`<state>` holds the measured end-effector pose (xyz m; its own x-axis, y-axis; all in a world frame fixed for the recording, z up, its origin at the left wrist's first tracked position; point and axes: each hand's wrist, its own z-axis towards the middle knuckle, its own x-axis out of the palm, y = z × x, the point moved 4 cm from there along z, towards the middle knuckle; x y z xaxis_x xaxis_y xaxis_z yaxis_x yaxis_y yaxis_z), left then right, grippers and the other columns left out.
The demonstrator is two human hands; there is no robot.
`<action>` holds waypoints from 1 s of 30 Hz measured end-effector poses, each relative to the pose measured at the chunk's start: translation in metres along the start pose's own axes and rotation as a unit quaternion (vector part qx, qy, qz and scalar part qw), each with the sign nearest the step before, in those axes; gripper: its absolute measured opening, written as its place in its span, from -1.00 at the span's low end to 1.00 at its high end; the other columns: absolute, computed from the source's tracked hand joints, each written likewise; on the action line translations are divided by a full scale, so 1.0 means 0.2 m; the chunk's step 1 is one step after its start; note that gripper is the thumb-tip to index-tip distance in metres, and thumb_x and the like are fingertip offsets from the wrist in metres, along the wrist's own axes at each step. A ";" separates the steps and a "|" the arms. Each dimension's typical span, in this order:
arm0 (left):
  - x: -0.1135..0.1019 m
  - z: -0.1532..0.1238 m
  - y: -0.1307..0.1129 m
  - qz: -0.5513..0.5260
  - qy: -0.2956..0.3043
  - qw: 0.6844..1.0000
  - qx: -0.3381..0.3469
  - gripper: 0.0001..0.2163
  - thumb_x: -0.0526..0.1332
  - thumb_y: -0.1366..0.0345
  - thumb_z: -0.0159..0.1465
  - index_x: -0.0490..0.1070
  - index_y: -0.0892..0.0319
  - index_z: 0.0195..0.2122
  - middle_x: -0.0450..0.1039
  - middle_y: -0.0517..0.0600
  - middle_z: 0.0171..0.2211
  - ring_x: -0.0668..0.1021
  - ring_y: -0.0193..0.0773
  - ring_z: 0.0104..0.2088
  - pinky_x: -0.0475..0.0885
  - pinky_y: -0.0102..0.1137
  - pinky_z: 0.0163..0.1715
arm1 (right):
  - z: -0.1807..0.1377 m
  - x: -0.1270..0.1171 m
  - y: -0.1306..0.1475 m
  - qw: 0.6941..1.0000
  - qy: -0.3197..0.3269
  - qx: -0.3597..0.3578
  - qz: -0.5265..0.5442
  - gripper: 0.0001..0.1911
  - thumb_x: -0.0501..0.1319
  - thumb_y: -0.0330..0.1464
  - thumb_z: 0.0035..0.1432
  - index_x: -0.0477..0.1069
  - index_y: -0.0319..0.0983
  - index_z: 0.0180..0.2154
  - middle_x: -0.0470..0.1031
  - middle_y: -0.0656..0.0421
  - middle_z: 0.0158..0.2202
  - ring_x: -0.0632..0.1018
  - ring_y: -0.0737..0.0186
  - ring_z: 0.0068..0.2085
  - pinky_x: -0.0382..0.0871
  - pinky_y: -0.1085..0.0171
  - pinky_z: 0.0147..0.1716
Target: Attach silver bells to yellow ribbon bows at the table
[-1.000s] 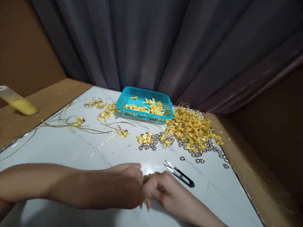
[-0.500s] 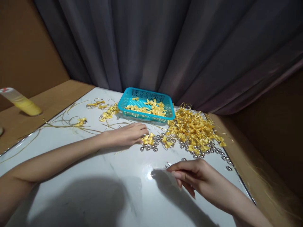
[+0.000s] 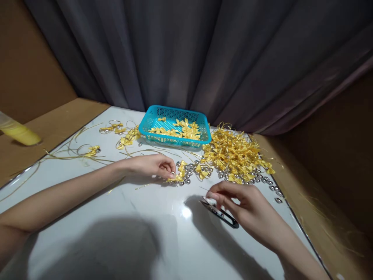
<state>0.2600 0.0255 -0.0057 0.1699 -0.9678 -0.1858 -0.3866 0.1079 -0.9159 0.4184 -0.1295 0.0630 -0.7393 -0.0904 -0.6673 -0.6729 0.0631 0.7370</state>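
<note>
My left hand (image 3: 153,165) is closed, thumb and forefinger pinching a small silver bead (image 3: 173,172). Yellow ribbon bows (image 3: 181,168) and several silver beads (image 3: 189,171) lie right by its fingertips on the white tabletop (image 3: 122,210). Further right, my right hand (image 3: 237,200) pinches a thin needle (image 3: 204,189) that points left from the fingertips. Partly hidden beneath that hand is a pair of black-handled thread snips (image 3: 223,217), which seems to lie on the table.
A turquoise plastic basket (image 3: 175,140) holding yellow bows stands at the back. To its right is a heap of yellow bows with gold cords (image 3: 233,155). Loose gold cords (image 3: 72,156) spread over the left side. A clear bottle with yellow contents (image 3: 20,132) stands at far left.
My left hand has closed its fingers on a silver bead among the bows. My right hand has risen a little with the needle, uncovering the snips. The view has shifted slightly.
</note>
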 end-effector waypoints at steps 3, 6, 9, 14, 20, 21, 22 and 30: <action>0.04 -0.02 -0.04 -0.108 0.043 0.993 -0.020 -0.76 0.31 0.23 0.09 0.35 0.24 -0.29 0.33 -0.11 -0.52 0.35 -0.41 -0.51 0.19 -0.48 -0.49 | 0.03 0.07 0.03 0.993 -0.043 -0.111 -0.002 -0.80 0.13 -0.39 0.19 0.48 -0.22 -0.43 0.46 0.01 -0.04 0.48 0.11 -0.03 0.35 0.20 -0.11; 0.09 -0.05 -0.07 -0.195 0.062 0.978 -0.046 -0.78 0.34 0.29 0.05 0.38 0.23 -0.31 0.33 -0.13 -0.52 0.34 -0.43 -0.51 0.21 -0.49 -0.49 | 0.05 0.16 0.04 0.983 -0.050 -0.171 0.033 -0.78 0.09 -0.46 0.19 0.51 -0.23 -0.37 0.42 -0.02 0.00 0.50 0.15 -0.06 0.38 0.18 -0.14; 0.13 -0.06 -0.08 -0.247 0.078 0.964 -0.062 -0.78 0.35 0.34 0.01 0.40 0.23 -0.32 0.33 -0.13 -0.50 0.33 -0.45 -0.52 0.22 -0.51 -0.49 | 0.05 0.18 0.04 0.980 -0.085 -0.155 0.090 -0.80 0.11 -0.47 0.17 0.52 -0.22 -0.36 0.53 0.05 -0.23 0.54 0.21 -0.23 0.41 0.21 -0.23; 0.14 -0.07 -0.09 -0.226 0.046 0.971 -0.070 -0.78 0.26 0.20 0.16 0.39 0.24 -0.26 0.36 -0.04 -0.39 0.37 -0.39 -0.44 0.26 -0.48 -0.43 | 0.07 0.17 0.00 0.959 -0.044 0.012 0.280 -0.86 0.24 -0.38 0.07 0.52 -0.24 -0.49 0.53 0.12 -0.42 0.49 0.29 -0.42 0.39 0.28 -0.39; 0.12 -0.11 -0.18 0.017 -0.018 1.000 0.020 -0.64 -0.10 0.05 0.37 0.34 0.15 -0.06 0.36 0.04 -0.08 0.37 -0.23 -0.09 0.26 -0.41 -0.14 | 0.05 0.18 -0.04 0.886 0.043 0.113 0.448 -0.84 0.33 -0.30 -0.01 0.54 -0.29 -0.49 0.53 0.13 -0.51 0.42 0.39 -0.53 0.32 0.34 -0.47; 0.12 -0.12 -0.19 0.041 -0.012 0.999 0.033 -0.63 -0.12 0.05 0.38 0.34 0.14 -0.05 0.36 0.03 -0.06 0.36 -0.22 -0.06 0.24 -0.40 -0.09 | 0.05 0.18 -0.04 0.881 0.047 0.118 0.455 -0.84 0.33 -0.30 -0.01 0.55 -0.29 -0.49 0.53 0.14 -0.52 0.42 0.40 -0.53 0.32 0.35 -0.47; 0.13 -0.13 -0.20 0.059 -0.010 0.997 0.043 -0.63 -0.12 0.05 0.38 0.34 0.14 -0.04 0.36 0.02 -0.05 0.36 -0.21 -0.05 0.22 -0.40 -0.07 | 0.05 0.18 -0.04 0.879 0.047 0.122 0.459 -0.84 0.34 -0.30 -0.02 0.55 -0.28 -0.49 0.53 0.14 -0.52 0.42 0.40 -0.53 0.32 0.35 -0.47; 0.19 -0.19 -0.29 0.105 -0.004 0.994 -0.007 -0.69 0.05 0.10 0.30 0.46 0.19 -0.34 0.38 -0.10 -0.46 0.36 -0.38 -0.47 0.22 -0.50 -0.45 | 0.05 0.17 -0.03 0.895 0.019 0.112 0.432 -0.85 0.33 -0.31 -0.01 0.56 -0.27 -0.50 0.53 0.14 -0.52 0.45 0.36 -0.48 0.34 0.35 -0.46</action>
<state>0.2540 -0.0255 0.0546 0.0916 -0.9224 -0.3752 -0.4277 0.3039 -0.8513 0.3970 -0.1235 0.0361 -0.9875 0.0551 0.1476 0.1575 0.3235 0.9330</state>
